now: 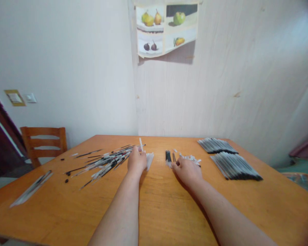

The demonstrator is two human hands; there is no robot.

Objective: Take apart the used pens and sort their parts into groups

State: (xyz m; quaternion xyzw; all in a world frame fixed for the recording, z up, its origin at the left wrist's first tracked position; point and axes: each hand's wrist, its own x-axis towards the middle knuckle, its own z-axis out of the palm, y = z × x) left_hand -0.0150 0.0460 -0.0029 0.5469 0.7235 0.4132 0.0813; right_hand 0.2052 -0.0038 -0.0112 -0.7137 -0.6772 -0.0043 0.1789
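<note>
My left hand (137, 160) is closed around a white pen barrel (141, 142), which points up and away from me. Just to its right, a row of white barrels (150, 159) lies on the table. My right hand (188, 171) is low over the tabletop, fingers bent and drawn together; what they pinch, if anything, is too small to make out. Beyond its fingertips lie a few dark thin sticks (174, 156), beside a bundle of short black pieces (168, 156). Small white pieces (193, 158) are scattered behind the right hand.
A loose pile of refills and pen parts (109, 161) spreads left of my left hand. Two neat rows of assembled pens, a far row (215, 145) and a near row (234, 165), lie at right. Several thin pieces (32, 189) rest far left. A wooden chair (45, 141) stands behind.
</note>
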